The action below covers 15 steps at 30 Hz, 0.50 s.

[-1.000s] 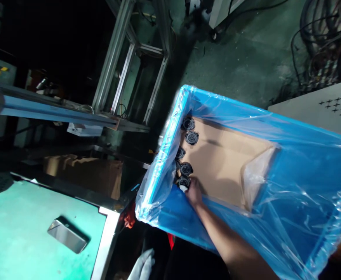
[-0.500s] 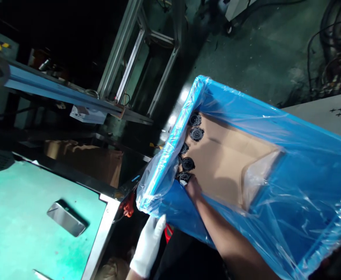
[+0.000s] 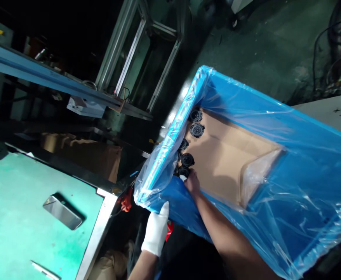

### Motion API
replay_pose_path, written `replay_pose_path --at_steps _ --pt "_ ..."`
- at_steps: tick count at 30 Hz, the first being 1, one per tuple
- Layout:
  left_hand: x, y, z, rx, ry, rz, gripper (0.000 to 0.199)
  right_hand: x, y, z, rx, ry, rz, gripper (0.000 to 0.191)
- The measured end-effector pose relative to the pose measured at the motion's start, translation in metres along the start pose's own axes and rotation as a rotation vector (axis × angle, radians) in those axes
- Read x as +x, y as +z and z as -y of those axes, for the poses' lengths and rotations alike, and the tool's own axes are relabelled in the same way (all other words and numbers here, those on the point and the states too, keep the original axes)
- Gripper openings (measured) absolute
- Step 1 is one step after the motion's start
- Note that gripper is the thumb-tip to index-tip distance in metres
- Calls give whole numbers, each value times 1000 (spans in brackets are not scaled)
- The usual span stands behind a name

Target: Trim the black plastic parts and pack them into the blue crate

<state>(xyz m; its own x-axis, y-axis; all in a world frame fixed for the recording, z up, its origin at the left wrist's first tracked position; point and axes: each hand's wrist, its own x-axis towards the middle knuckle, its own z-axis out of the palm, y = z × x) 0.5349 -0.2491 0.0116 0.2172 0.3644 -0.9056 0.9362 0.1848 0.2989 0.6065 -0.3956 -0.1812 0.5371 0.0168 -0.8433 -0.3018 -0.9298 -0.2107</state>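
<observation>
My right hand (image 3: 192, 182) reaches down into the blue bin (image 3: 246, 87), its fingers closed at a black round plastic part (image 3: 183, 171) by the left wall. Part of that piece is hidden by the fingers, and a bit of white shows at their tips. Several similar parts, among them a black disc with a notched edge (image 3: 197, 130), lie along the same wall on brown cardboard (image 3: 217, 155). My left hand (image 3: 155, 229), in a white glove, grips the bin's near rim with the thumb over the edge; its other fingers are mostly hidden.
Clear plastic film (image 3: 258, 171) lines the bin and hangs over its rim. To the left is a green-topped table (image 3: 19, 202) bearing a phone (image 3: 63, 212) and a pen-like object (image 3: 44, 270). A metal frame (image 3: 129, 58) stands beyond, and cables (image 3: 336, 58) lie on the right.
My left hand has moved up and to the right, its thumb now over the rim. My right hand stays at the same part, slightly higher in view. The view has shifted slightly.
</observation>
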Motion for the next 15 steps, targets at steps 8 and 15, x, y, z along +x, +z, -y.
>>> replay_pose_path --at_steps 8,15 --pt "-2 3 3 0 -11 23 53 9 -10 -1 -44 -16 43 41" --pt "-4 6 -2 6 10 -20 50 11 -2 2 -37 -52 85 43"
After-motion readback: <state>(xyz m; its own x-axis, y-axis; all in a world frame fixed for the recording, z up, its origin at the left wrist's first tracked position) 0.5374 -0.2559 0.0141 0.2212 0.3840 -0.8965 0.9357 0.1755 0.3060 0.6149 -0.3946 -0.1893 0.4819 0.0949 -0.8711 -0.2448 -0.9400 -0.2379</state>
